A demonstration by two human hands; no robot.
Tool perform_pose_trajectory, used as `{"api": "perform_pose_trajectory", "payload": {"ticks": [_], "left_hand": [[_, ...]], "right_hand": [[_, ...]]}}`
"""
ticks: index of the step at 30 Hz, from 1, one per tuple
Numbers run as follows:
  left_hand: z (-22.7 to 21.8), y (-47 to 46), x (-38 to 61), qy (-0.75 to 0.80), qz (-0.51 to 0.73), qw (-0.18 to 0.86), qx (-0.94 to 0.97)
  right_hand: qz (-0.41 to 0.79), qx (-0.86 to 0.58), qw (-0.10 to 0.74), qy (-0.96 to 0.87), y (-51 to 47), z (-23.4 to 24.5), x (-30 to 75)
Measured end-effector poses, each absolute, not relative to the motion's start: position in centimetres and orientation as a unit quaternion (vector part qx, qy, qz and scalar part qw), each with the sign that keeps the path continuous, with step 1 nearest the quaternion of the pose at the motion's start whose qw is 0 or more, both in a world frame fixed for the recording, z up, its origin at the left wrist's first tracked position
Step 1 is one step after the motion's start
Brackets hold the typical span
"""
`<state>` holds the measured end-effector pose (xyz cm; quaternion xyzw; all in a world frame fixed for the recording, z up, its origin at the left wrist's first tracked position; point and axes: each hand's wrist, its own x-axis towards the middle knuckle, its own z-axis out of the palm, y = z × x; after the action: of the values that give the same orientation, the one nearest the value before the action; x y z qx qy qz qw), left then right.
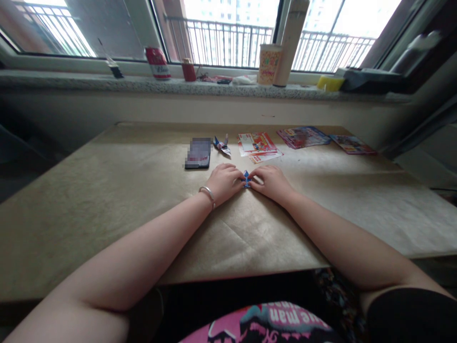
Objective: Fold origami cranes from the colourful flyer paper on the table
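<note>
A small blue and white folded paper (246, 177) stands on the table between my hands. My left hand (226, 182) pinches its left side, with a silver bangle around the wrist. From the other side, the thumb and fingertips of my right hand (270, 182) close on its right edge. Just beyond my left hand lies a blue and white paper crane (223, 146). To the left of the crane is a phone (198, 152), its screen blurred out. Several red and white printed sheets (260, 144) lie past my right hand.
More printed sheets (303, 136) and another small stack (352, 144) lie at the back right of the beige-covered table (107, 190). On the windowsill (135, 85) stand a red and white can (157, 63), a red bottle (188, 70), a paper cup (269, 64) and a tall flask (291, 45).
</note>
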<state>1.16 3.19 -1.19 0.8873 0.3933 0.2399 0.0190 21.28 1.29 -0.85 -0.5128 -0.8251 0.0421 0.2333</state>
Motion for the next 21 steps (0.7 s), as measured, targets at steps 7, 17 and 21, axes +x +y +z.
{"api": "perform_pose_trajectory", "payload": {"ticks": [7, 17, 21], "left_hand": [[-0.8, 2.9, 1.2, 0.403, 0.206, 0.033, 0.891], [-1.0, 3.1, 1.1, 0.419, 0.205, 0.082, 0.881], [-0.9, 3.1, 1.1, 0.422, 0.199, 0.097, 0.879]], "right_hand": [[0.059, -0.501, 0.249, -0.827, 1.6, -1.2, 21.5], [0.102, -0.497, 0.272, -0.818, 2.4, -1.7, 22.1], [0.106, -0.498, 0.273, -0.816, 2.4, -1.7, 22.1]]}}
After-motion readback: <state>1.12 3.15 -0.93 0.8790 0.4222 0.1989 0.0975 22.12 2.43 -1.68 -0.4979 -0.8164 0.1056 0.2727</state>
